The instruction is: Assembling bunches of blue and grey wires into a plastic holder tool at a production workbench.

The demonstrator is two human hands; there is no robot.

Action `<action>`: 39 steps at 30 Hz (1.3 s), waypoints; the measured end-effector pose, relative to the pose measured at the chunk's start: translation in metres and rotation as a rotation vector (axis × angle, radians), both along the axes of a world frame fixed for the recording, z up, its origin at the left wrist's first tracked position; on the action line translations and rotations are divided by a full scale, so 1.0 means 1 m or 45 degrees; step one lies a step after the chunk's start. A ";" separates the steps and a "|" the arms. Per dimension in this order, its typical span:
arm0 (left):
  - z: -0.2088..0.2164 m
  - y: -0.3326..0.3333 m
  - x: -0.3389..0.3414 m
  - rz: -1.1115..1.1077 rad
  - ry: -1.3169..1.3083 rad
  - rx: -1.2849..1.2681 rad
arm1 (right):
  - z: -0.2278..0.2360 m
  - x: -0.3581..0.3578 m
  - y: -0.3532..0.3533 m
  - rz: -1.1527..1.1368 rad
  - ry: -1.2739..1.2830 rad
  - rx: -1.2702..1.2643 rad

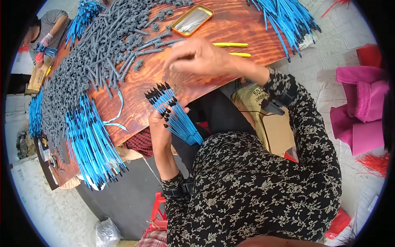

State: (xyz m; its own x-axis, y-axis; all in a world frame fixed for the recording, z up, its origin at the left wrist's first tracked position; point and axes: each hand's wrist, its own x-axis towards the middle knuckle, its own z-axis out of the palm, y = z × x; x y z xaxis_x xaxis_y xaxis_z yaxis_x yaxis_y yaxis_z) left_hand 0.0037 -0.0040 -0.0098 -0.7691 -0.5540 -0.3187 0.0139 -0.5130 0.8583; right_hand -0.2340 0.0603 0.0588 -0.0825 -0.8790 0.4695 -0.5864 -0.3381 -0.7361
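Note:
My left hand is wrapped round a bundle of thin blue cables with black tips, at the table's near edge above my lap. The black ends fan out past my fingers in two groups. My right hand hovers over the wooden table to the right of the grey pile, slightly blurred. Its thumb and fingers come together in a pinch; what they hold, if anything, cannot be made out. Grey plastic fittings and stems lie heaped just left of it.
A yellow-rimmed tin of thin pale strips stands beyond my right hand, near yellow pen-like tools. More blue cable bundles hang over the table edge. A co-worker sits at far left. Pink fabric lies at right.

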 end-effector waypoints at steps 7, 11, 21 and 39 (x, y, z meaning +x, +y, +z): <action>0.001 0.002 -0.001 -0.021 0.041 -0.048 | -0.012 0.028 0.009 0.045 0.028 0.128; 0.001 -0.001 -0.002 -0.029 0.036 -0.036 | -0.009 0.032 0.008 0.011 0.066 0.158; 0.005 -0.001 -0.002 -0.026 0.050 0.020 | -0.009 0.036 0.004 0.049 0.023 0.165; 0.007 0.000 -0.002 -0.039 0.022 -0.039 | -0.003 0.042 0.000 0.086 0.030 0.086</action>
State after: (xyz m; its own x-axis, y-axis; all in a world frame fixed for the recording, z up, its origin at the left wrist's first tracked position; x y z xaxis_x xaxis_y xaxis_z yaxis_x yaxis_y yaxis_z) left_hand 0.0015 -0.0039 -0.0026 -0.7910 -0.5395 -0.2886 0.0135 -0.4870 0.8733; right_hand -0.1925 0.0605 0.0561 -0.0120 -0.9119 0.4102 -0.5813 -0.3275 -0.7449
